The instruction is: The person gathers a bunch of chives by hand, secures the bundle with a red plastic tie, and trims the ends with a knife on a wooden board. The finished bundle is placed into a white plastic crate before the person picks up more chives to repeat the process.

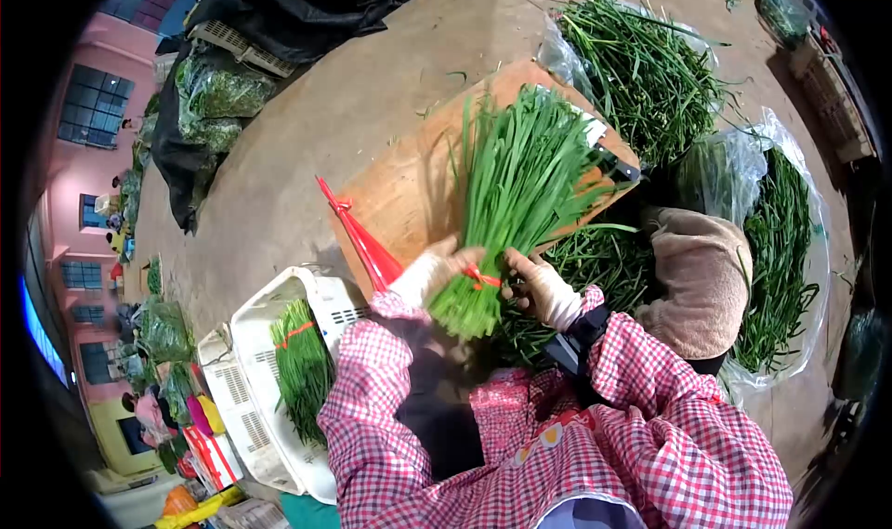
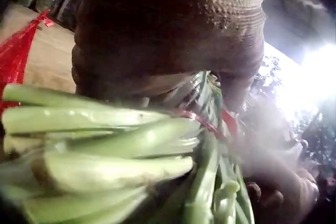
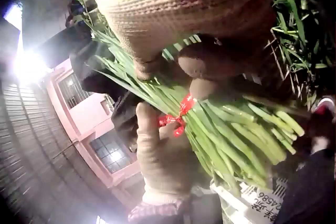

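Note:
A thick bundle of garlic chives (image 1: 520, 171), bound with a red tie (image 1: 478, 276), is held slantwise over a wooden board, its pale cut ends toward the person. My left hand (image 1: 437, 271), in a knit glove with bare fingertips, grips the bundle on its left side beside the tie. On the other side my right hand (image 1: 542, 292), gloved the same way, has its thumb and fingers bent at the stalks. The right wrist view shows its fingertips (image 3: 202, 87) right at the knotted red tie (image 3: 178, 116). Pale stalk ends (image 2: 105, 155) fill the left wrist view's lower part.
Red tie strips (image 1: 372, 250) lie on the board's (image 1: 409, 190) left edge; a knife (image 1: 613, 162) lies at its right. A white crate (image 1: 269, 334) at left contains another tied bundle (image 1: 302, 362). Loose chives (image 1: 641, 74) lie in plastic bags at right, near a towel-covered object (image 1: 697, 283).

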A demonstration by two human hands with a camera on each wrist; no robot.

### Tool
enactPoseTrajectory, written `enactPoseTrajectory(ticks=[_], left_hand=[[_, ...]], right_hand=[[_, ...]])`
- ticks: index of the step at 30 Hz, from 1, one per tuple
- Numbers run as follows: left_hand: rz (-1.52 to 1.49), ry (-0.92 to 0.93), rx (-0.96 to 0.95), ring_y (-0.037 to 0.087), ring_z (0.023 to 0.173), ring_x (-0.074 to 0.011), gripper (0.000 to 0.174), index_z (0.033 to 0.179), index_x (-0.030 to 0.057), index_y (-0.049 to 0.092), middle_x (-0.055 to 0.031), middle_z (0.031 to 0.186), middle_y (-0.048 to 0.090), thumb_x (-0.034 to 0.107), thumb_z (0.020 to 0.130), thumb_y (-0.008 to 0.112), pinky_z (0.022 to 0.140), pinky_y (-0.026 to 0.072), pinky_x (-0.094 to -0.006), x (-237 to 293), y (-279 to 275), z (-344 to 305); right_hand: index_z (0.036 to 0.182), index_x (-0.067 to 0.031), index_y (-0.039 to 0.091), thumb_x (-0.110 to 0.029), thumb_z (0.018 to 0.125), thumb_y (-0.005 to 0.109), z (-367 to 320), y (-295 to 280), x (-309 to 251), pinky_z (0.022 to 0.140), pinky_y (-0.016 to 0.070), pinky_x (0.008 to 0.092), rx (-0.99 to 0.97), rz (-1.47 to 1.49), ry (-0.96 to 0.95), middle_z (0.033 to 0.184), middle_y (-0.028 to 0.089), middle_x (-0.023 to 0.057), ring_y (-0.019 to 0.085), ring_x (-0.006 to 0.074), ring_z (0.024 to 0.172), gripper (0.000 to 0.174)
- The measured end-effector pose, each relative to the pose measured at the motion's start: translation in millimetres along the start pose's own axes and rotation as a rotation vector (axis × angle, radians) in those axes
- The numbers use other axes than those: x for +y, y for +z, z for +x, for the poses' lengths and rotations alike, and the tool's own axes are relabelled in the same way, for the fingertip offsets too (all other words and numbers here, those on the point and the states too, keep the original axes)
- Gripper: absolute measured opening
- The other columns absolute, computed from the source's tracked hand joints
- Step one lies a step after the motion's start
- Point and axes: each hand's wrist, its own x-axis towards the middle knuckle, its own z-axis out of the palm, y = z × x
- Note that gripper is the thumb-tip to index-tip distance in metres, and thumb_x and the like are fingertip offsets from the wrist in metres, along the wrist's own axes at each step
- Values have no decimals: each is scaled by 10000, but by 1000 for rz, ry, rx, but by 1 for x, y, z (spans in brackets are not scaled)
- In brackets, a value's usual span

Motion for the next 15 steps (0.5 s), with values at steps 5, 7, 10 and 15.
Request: enactPoseTrajectory(ticks=[5, 7, 10, 15], left_hand=[[70, 175, -66, 464, 1288, -290, 953, 1420, -93, 329, -247, 1371, 495, 529, 807, 712, 1063, 364, -347, 14, 38, -47], [348, 124, 91, 486, 1269, -351, 1062, 1393, -102, 355, -303, 1329, 505, 655, 732, 698, 1040, 392, -394, 16, 37, -56], [510, 191, 322, 563, 1140, -406, 1079, 1290, -103, 458, -323, 1202, 570, 759, 675, 665, 966, 449, -450, 24, 26, -70], [-45, 738, 513, 645, 921, -280, 538, 1142, -32, 568, -182, 1003, 676, 323, 797, 777, 820, 513, -382, 95, 7, -104]], right_hand=[[1414, 15, 245, -235, 790, 777, -23, -7, -2, 456, 411, 259, 39, -208, -83, 745, 581, 35, 538, 129, 560, 856], [1381, 38, 326, -214, 768, 779, -32, -2, -12, 515, 475, 261, -72, -292, -276, 833, 635, 75, 578, 141, 605, 803], [1414, 53, 311, -236, 771, 770, -53, 27, -52, 573, 519, 265, -97, -556, -432, 871, 669, 113, 622, 154, 661, 842], [1399, 4, 392, -153, 745, 783, -83, 93, -128, 685, 538, 272, -225, -815, -684, 966, 663, 124, 640, 153, 802, 778]])
